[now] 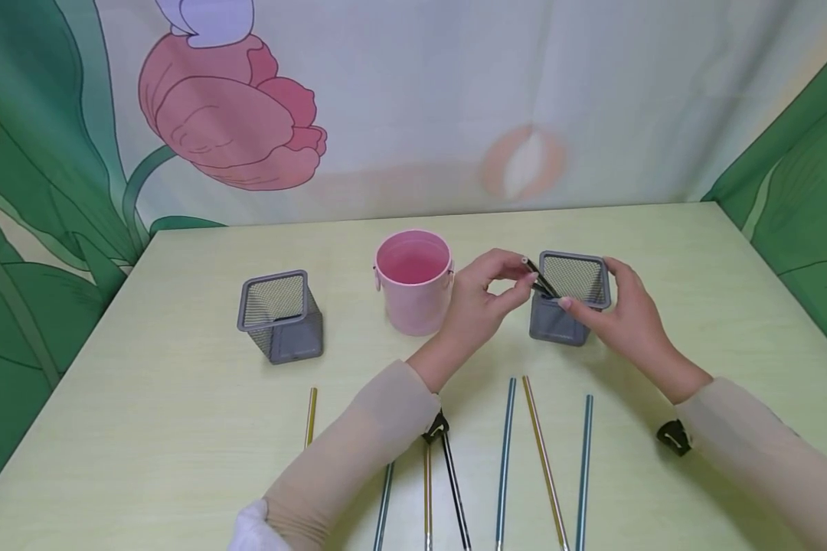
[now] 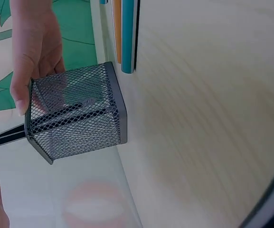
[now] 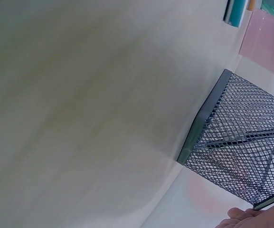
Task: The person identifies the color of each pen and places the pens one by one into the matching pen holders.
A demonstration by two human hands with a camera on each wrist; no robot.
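Centrally on the pale green table [image 1: 661, 252], toward one o'clock from the person, stands a grey mesh holder [image 1: 570, 306], upright, with open tabletop behind it up to the far edge and more bare surface out to the right edge at three o'clock. The left hand [image 1: 478, 302] pinches a black pen [image 1: 541, 280] between thumb and fingertips; the pen leans with its lower end inside the holder and its upper end sticking out over the rim toward ten o'clock. The right hand [image 1: 623, 310] grips the holder, thumb on its near-left rim and fingers round the right side. In the left wrist view the pen shows as a dark bar behind the mesh, running out past the rim.

Just beside the left hand at nine o'clock sits a pink cup [image 1: 413, 282], close but apart from the holder. A second mesh holder [image 1: 280, 315] stands well apart, farther toward nine o'clock. Along the near edge at six o'clock lie several thin sticks [image 1: 505, 459], blue, gold and black, side by side under the forearms.
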